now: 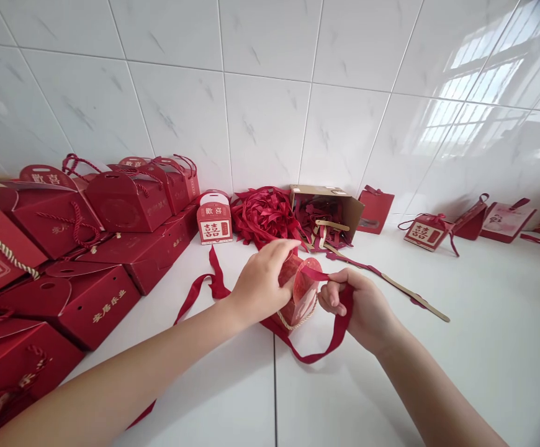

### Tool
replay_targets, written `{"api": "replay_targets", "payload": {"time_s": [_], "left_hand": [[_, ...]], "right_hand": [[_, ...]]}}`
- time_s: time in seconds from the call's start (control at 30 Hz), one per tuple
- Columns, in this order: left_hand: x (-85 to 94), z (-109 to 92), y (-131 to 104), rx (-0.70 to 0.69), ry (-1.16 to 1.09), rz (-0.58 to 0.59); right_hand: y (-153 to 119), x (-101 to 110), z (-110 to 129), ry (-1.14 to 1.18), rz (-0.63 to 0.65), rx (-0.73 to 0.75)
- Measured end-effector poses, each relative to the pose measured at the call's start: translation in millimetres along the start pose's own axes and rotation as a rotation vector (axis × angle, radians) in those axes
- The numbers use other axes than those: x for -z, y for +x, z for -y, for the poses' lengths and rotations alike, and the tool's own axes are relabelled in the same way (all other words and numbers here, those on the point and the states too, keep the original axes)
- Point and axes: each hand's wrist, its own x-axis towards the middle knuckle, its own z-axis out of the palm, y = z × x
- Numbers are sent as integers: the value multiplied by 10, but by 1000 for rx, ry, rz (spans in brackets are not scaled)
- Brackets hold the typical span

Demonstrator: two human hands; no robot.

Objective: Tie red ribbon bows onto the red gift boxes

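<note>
My left hand (261,279) is curved round a small red gift box (301,307), its thumb against the near side and its fingers over the top. The box has a rounded flap and a twisted cream cord along its lower edge. A dark red ribbon (317,357) loops below the box and up to my right hand (363,304), which pinches it close to the flap. More ribbon trails out to the left, passing behind my left forearm. The far side of the box is hidden by my left hand.
Many red boxes with cord handles (125,202) are stacked on the left. Behind my hands are a heap of red ribbon (267,214) and an open cardboard box (356,214) of strips. Several small bags and a ribboned box (427,233) stand at the right by the tiled wall.
</note>
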Motion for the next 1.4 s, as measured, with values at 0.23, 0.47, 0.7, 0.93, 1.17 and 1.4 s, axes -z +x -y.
{"api": "replay_targets", "payload": {"time_s": [0.23,0.47,0.7,0.93,1.17,1.4], "left_hand": [[24,80,30,-145,65,-209],[36,105,55,-119,34,-255],[26,111,54,-192,42,-262],[89,83,122,42,-171,-310],[416,-208,165,122,-481,-391],[507,-125,246,487,-599,-13]], "right_hand": [[-31,-65,-32,-189,59,-15],[-23,-45,-34,-234,90,4],[-22,-54,-31,-237,102,-2],[-50,-50,-22,-591,-173,201],[32,-273,341,-733,-159,495],[-165,-658,751,-748,-220,813]]}}
